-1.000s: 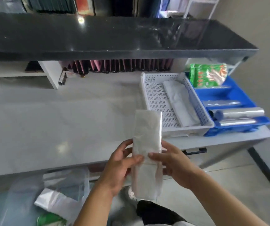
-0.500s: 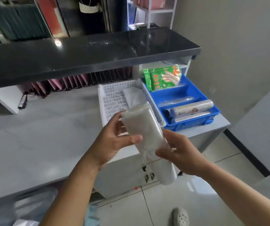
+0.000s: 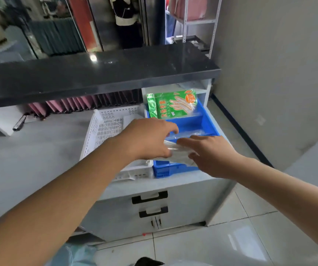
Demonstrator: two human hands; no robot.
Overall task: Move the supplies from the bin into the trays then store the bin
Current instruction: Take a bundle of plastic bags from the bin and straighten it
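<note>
Both hands reach over the trays on the grey counter [image 3: 29, 162]. My left hand [image 3: 146, 139] and my right hand [image 3: 210, 154] hold a clear plastic pack [image 3: 175, 150] between them, low over the near end of the blue tray [image 3: 202, 121]. A green glove packet [image 3: 171, 104] leans at the blue tray's far end. The white perforated tray [image 3: 104, 131] stands just left of the blue one; my left forearm hides most of its inside. The bin is out of sight.
A black shelf top [image 3: 96, 73] overhangs the back of the counter, with pink folders [image 3: 81, 102] below it. Two drawers with black handles [image 3: 150, 196] sit under the counter. A grey wall [image 3: 279, 73] stands to the right, and tiled floor [image 3: 211, 246] lies below.
Both hands carried the clear pack from in front of me forward and right, down over the blue tray. The view swung right, away from the bags on the floor.
</note>
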